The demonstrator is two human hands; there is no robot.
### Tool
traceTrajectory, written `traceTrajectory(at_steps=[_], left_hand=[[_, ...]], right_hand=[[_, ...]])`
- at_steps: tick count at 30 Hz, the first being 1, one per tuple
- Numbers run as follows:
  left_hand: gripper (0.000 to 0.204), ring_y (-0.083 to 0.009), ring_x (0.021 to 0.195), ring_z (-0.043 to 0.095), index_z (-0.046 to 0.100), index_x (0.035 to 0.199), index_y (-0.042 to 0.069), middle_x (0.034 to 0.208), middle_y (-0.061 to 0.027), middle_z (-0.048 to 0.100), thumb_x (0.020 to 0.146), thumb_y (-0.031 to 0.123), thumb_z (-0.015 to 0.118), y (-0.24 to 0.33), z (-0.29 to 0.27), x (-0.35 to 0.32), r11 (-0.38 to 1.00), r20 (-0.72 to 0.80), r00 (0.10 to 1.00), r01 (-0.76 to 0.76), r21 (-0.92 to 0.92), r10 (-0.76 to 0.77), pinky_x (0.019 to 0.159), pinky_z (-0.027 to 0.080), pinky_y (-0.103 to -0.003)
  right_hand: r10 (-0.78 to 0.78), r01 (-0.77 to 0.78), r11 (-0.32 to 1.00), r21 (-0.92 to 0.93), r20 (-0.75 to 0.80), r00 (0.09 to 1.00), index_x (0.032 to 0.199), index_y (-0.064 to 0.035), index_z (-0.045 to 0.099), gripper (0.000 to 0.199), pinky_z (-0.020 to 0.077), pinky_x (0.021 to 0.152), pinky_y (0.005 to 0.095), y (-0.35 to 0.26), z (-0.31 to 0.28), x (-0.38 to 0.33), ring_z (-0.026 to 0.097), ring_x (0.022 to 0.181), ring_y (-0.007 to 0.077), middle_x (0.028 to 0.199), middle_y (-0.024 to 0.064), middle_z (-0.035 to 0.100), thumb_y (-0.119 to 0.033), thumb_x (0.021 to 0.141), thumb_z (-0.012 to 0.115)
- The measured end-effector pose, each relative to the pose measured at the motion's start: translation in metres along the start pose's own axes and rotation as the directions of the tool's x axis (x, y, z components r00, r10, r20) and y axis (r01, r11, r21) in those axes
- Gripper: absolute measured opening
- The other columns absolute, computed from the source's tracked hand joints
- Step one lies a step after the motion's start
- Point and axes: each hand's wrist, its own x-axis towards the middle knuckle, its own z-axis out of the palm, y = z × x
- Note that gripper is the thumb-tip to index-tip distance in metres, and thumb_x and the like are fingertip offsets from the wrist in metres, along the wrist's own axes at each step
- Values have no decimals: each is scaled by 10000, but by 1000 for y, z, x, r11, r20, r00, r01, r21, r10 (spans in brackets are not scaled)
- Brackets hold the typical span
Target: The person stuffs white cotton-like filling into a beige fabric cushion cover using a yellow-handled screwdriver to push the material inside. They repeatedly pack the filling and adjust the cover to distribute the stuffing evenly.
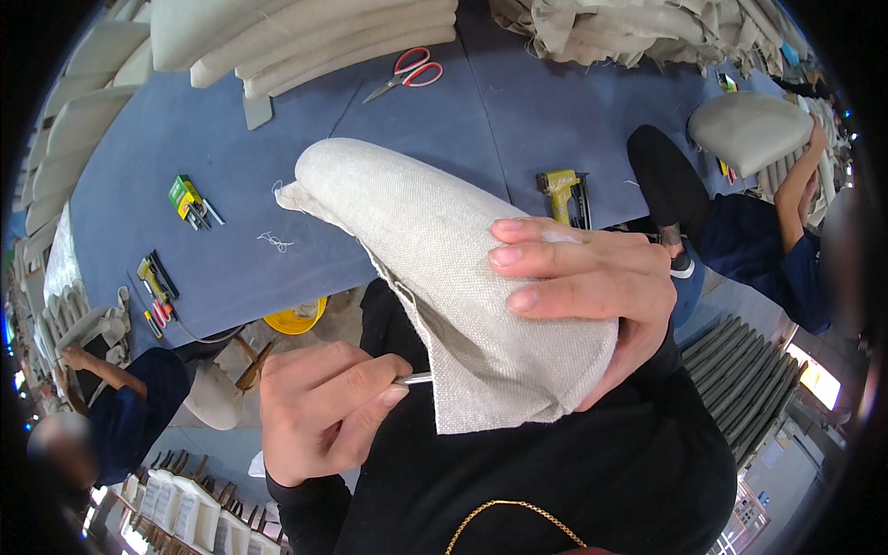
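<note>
A padded seat covered in pale beige woven fabric (407,213) is held up on a slant in front of my chest. My right hand (592,287) grips its right end, fingers spread over the top and the palm round the edge. A loose flap of the cover (490,370) hangs along the near side. Between the thumb and fingers of my left hand (333,402) is a thin metal rod-like tool (419,378). Its far end disappears behind the flap, so its tip and exact kind are hidden. Frayed threads show at the cover's left corner.
On the blue-grey table (277,166) lie red-handled scissors (407,74), a yellow staple gun (564,197), another staple gun (157,277) and a staple box (185,196). Stacked padded seats (324,42) and a fabric pile (638,32) stand behind. Co-workers (768,231) (139,407) handle seats either side.
</note>
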Motion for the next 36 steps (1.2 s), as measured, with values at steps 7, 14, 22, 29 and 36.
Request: traceTrajectory(at_steps=[7, 14, 22, 29, 36], left_hand=[[134, -212, 530, 602, 794, 953, 33, 701, -76, 663, 827, 77, 809, -4, 6, -1, 997, 21, 999, 34, -68, -33, 501, 443, -334], [119, -227, 544, 611, 787, 978, 5, 710, -101, 664, 871, 57, 781, 4, 18, -9, 977, 39, 988, 156, -145, -152, 514, 447, -328], [113, -223, 559, 629, 794, 962, -1, 718, -107, 677, 882, 76, 774, 0, 9, -11, 967, 60, 985, 171, -189, -162, 524, 453, -323], [137, -215, 555, 624, 796, 925, 13, 700, -92, 672, 874, 138, 774, -35, 12, -6, 987, 24, 1000, -9, -160, 13, 513, 445, -325], [130, -224, 539, 604, 787, 933, 24, 717, -76, 670, 826, 97, 804, -5, 3, -2, 996, -6, 998, -66, 52, 66, 498, 447, -331]], right_hand=[[-6, 7, 1000, 14, -54, 999, 1201, 130, 729, 790, 558, 1042, 552, 2, 1, -3, 693, 1202, 526, 1233, 371, 706, -445, 719, 975], [0, -2, 1000, -16, -95, 996, 1188, 136, 722, 795, 576, 1024, 540, 2, -1, -1, 710, 1180, 508, 1223, 362, 713, -435, 703, 987], [-4, 0, 999, -35, -119, 993, 1154, 143, 726, 804, 591, 1003, 548, 0, 3, 0, 733, 1127, 502, 1184, 360, 725, -457, 687, 987], [-17, 14, 999, -29, -96, 995, 1147, 139, 730, 777, 593, 989, 569, -1, 6, 3, 735, 1118, 506, 1174, 364, 726, -439, 693, 981], [-8, 8, 1000, -1, -51, 999, 1177, 136, 719, 800, 565, 1027, 571, -2, 10, 2, 731, 1132, 502, 1168, 370, 724, -409, 662, 1000]])
